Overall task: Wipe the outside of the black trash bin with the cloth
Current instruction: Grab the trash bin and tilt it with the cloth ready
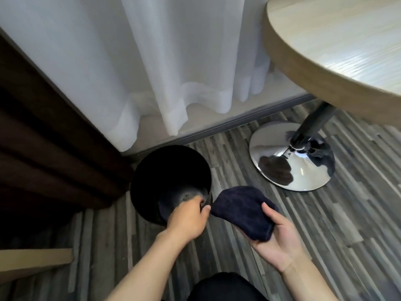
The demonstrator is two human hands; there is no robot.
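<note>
Left hand gripping near rim of round black plastic trash bin, right hand clasping folded dark navy terry cloth just right of it

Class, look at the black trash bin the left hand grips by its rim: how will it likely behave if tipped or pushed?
The trash bin looks empty, so probably light and easy to tilt. The left hand pinches only its thin rim, so it may swing. Its round wall could roll once laid on the striped floor.
</note>
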